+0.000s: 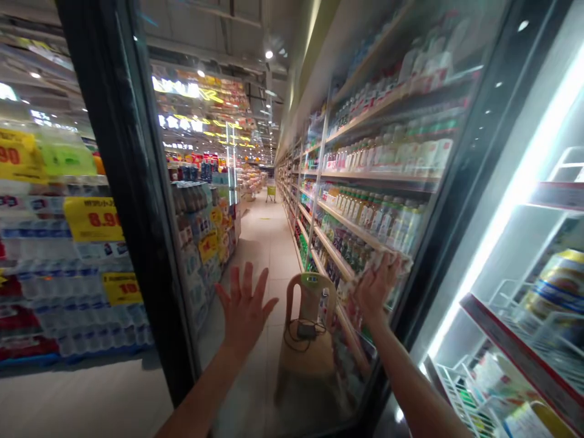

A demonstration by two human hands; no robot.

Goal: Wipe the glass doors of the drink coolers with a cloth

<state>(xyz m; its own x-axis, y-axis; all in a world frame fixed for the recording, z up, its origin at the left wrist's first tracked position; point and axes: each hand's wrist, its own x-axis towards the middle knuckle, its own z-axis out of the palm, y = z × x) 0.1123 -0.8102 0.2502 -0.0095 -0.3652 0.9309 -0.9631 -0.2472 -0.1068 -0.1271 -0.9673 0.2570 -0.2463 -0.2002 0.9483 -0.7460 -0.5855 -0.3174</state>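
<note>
carefully, the left hand is spread flat on the glass fridge door while the right hand grips a cloth against it, so a hard push could swing the door into the plastic chair.

In view are one left hand, one right hand, one glass cooler door, one plastic chair, one yellow trolley and three yellow price signs.

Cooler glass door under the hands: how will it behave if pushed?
Likely swings on a hinge: the glass door stands open from the lit shelves, in a black frame. Probably heavy for its size, given the tall pane, and fragile at its edges. The cloth under the right hand may slide easily on the smooth glass.
</note>
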